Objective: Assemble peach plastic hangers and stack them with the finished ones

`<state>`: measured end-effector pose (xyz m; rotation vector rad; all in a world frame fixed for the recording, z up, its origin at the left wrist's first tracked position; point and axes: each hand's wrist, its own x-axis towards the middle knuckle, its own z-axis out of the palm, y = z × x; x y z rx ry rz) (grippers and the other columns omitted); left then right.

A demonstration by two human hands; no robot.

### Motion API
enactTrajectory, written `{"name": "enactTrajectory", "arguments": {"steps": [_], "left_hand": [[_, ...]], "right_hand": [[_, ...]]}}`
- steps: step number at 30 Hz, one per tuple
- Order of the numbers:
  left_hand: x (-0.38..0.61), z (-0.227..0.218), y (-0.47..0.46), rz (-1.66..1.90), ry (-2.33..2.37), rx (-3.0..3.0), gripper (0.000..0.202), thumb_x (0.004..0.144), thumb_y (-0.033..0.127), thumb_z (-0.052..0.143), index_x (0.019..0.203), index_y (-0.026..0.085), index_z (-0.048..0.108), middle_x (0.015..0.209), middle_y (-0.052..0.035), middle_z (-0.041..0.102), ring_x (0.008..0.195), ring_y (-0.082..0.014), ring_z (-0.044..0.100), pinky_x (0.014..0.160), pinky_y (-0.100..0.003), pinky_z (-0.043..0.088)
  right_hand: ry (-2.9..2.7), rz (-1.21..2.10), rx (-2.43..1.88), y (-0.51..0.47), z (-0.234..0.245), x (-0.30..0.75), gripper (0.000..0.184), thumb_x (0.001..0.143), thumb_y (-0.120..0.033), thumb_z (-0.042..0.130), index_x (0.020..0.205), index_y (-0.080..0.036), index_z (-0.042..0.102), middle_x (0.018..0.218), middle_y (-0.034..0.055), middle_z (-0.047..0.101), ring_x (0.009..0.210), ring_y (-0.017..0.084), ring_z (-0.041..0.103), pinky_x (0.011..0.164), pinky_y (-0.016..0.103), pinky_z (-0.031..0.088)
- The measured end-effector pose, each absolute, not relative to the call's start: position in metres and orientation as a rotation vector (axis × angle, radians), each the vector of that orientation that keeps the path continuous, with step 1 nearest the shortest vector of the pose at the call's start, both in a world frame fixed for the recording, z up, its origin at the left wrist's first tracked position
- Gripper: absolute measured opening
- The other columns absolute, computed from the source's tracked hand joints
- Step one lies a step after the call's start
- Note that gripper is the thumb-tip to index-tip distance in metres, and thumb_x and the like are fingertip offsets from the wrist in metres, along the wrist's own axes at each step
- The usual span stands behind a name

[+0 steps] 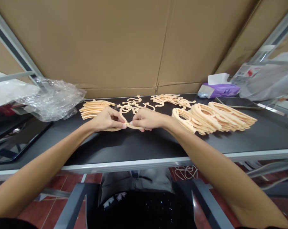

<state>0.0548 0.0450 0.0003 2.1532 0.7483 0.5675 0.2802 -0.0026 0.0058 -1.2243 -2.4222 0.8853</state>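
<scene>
Left hand (pixel 107 119) and right hand (pixel 147 119), both pinching one curved plastic piece (pixel 134 127); four heaps (pixel 213 117) nearby on a black table (pixel 144 146), cardboard wall (pixel 86 41) behind.

Sparkly black top (pixel 144 211), white print (pixel 112 201); grey trousers (pixel 136 183); bare left hand (pixel 107 119); bare right hand (pixel 147 119)

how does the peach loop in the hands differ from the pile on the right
The peach loop is a single piece, the pile many overlapping pieces. The loop is held between left hand and right hand; the pile lies on the black table. Both share one peach colour.
</scene>
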Motion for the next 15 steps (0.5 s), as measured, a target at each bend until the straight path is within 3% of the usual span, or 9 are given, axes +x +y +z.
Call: {"name": "enactTrajectory", "arguments": {"steps": [8,15], "left_hand": [[0.0594,0.0014,0.0365,0.618,0.775,2.124,0.028,0.07,0.038,0.08,0.075,0.011,0.073,0.061,-0.0019,0.065,0.054,-0.0105,0.055,0.049,-0.02,0.04],[0.0579,0.0005,0.0426,0.668,0.758,2.258,0.032,0.077,0.043,0.074,0.082,0.012,0.078,0.073,-0.0043,0.071,0.066,-0.0135,0.06,0.061,-0.023,0.045]], "right_hand": [[-2.389,0.833,-1.258,-0.0022,0.0075,0.2809,0.031,0.087,-0.023,0.049,0.058,-0.017,0.056,0.049,-0.0031,0.06,0.036,0.007,0.048,0.046,0.02,0.037],[-2.313,0.858,-1.26,-0.0064,0.0115,0.277,0.029,0.089,-0.023,0.048,0.062,-0.017,0.057,0.055,-0.0029,0.064,0.038,0.006,0.049,0.05,0.021,0.038]]}}
